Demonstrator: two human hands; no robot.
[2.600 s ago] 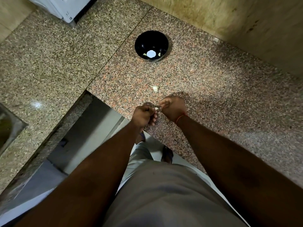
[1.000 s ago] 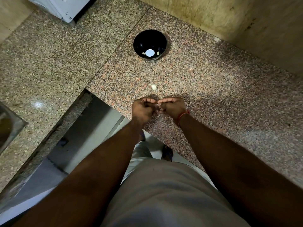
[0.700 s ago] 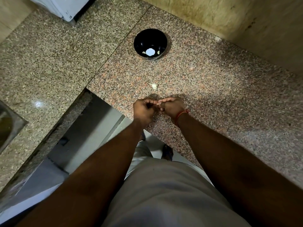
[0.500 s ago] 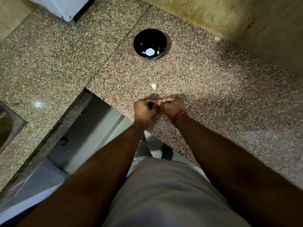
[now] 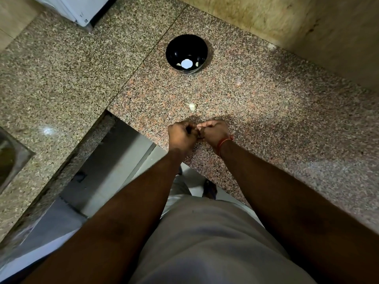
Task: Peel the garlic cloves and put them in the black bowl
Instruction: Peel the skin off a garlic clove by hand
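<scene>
Between curled left hand (image 5: 181, 136) and right hand (image 5: 214, 133), contents hidden

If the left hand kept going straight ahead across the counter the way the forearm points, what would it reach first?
Probably the loose garlic clove lying just beyond the left hand, slightly to its right. Past it stands the black bowl. Depth is unclear from this single view, so the hand could pass beside the clove.

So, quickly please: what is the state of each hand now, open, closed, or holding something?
Left hand: fingers curled, meeting the right hand; what it holds is hidden.
Right hand: fingers curled, meeting the left; the held thing cannot be told.
</scene>
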